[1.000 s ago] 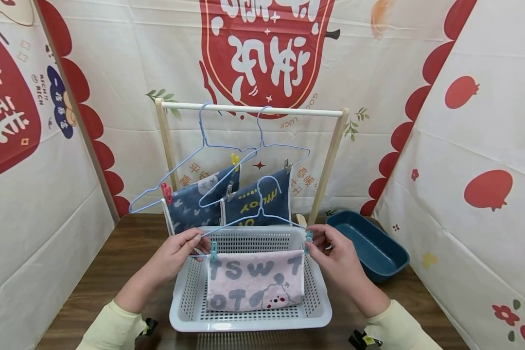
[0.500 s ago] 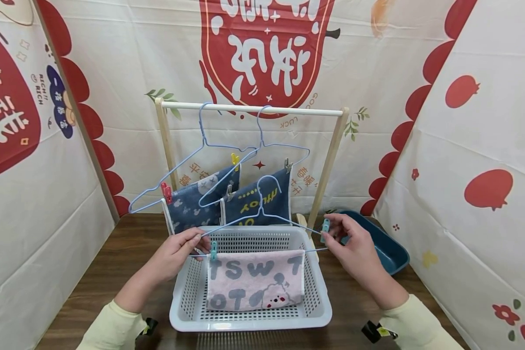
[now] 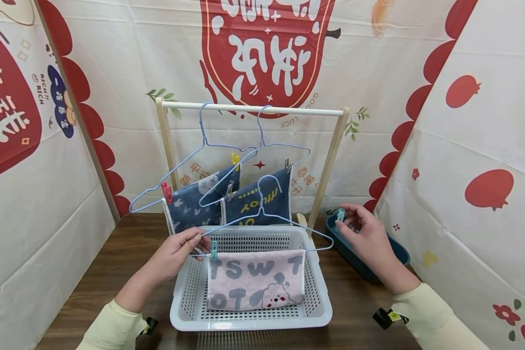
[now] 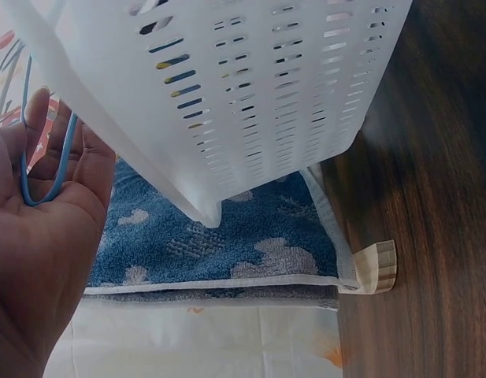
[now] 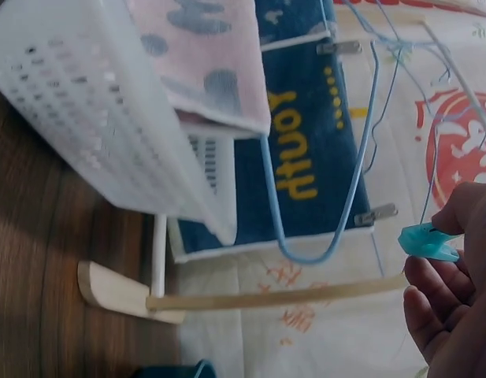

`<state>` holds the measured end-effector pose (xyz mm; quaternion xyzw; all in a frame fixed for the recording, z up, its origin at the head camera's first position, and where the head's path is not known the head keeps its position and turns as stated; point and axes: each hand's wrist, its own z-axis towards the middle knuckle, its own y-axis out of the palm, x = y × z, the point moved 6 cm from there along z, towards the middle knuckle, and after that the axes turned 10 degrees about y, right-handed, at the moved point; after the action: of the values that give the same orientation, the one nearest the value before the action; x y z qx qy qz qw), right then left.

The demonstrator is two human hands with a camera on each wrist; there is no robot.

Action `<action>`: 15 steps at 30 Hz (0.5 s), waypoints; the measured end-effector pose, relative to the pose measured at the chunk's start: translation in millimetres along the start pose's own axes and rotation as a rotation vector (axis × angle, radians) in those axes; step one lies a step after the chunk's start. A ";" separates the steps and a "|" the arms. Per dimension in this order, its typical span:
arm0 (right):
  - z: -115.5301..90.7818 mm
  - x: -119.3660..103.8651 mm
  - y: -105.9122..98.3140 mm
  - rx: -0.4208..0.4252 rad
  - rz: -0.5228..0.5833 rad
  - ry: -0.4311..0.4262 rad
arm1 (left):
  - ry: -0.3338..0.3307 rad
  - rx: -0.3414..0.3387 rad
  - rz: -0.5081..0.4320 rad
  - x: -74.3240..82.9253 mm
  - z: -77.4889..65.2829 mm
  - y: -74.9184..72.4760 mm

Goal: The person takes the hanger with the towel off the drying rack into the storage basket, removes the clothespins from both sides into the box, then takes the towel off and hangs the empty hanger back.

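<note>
My left hand (image 3: 175, 255) grips the left end of a light blue wire hanger (image 3: 260, 210); its curved end lies within the fingers in the left wrist view. Over the hanger's bottom bar hangs a pink towel (image 3: 245, 287) with grey letters. One teal clothespin (image 3: 214, 250) clips the towel's left corner. The right corner carries no clip. Between thumb and fingertips, my right hand (image 3: 372, 238) pinches another teal clothespin (image 5: 425, 241), off to the right of the hanger. Beneath that hand stands a dark teal basin (image 3: 399, 245), partly hidden by it.
A white perforated basket (image 3: 249, 324) stands under the towel on the wooden table (image 3: 100, 277). Behind it, a wooden rack (image 3: 332, 160) carries two more hangers with a patterned blue towel (image 3: 192, 206) and a lettered navy towel (image 3: 262, 204). Printed cloth walls surround the table.
My right hand has moved right, from the hanger's right end to above the basin, taking the teal clothespin with it. The left hand, hanger and towel stay where they were.
</note>
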<state>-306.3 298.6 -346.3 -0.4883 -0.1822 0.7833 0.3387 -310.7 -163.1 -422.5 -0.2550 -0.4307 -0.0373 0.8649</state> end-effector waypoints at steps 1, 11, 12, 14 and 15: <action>2.1 3.3 -0.2 -0.008 0.000 0.008 | 0.001 -0.001 -0.001 -0.1 0.1 0.0; 18.5 39.4 5.0 -0.118 -0.049 0.115 | -0.001 -0.008 -0.011 -0.8 1.6 0.8; 20.0 42.5 5.7 -0.130 -0.058 0.129 | 0.003 -0.009 -0.011 -0.6 1.9 1.0; 24.0 49.5 8.2 -0.151 -0.086 0.149 | 0.008 -0.011 -0.012 -0.3 2.2 1.2; 26.2 53.1 9.8 -0.161 -0.101 0.156 | 0.008 -0.010 -0.012 -0.1 2.0 1.1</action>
<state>-348.6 330.6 -374.4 -0.5637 -0.2421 0.7075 0.3507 -311.9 -161.2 -422.0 -0.2567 -0.4286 -0.0455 0.8651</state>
